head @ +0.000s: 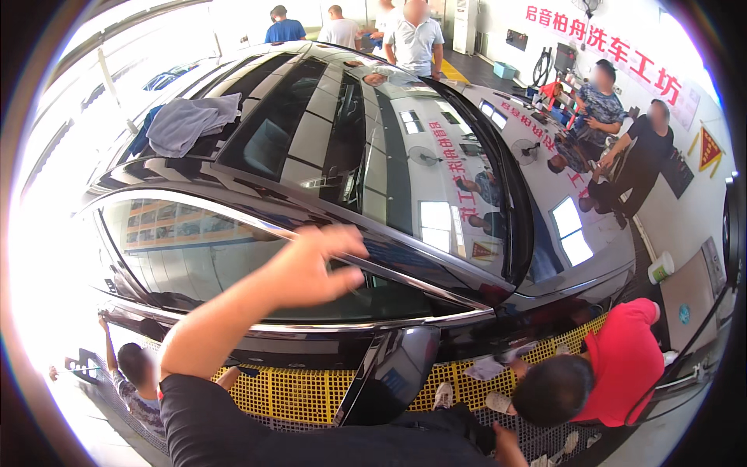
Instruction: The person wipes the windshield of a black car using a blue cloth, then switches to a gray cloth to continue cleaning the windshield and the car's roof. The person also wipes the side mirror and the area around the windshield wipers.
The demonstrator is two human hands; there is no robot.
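Observation:
My left hand (330,260) is raised over the front side window of a black car, close to the roof pillar (373,230). Its fingers are apart, slightly blurred, and hold nothing; whether they touch the car cannot be told. My right hand (506,445) shows only partly at the bottom edge, low beside my dark clothing, its grip unclear. Between the two hands stands the black door mirror (402,362). Folded grey cloths (189,124), with a blue cloth (140,137) beside them, lie on the car roof. The windshield (432,169) reflects the room.
A person in red (621,365) bends beside the car at right, near a whitish cloth (485,368). Another person (137,373) is low at left. Yellow floor grating (292,388) runs alongside. Several people stand beyond the car. A white bucket (660,268) and dark hose (694,335) are at right.

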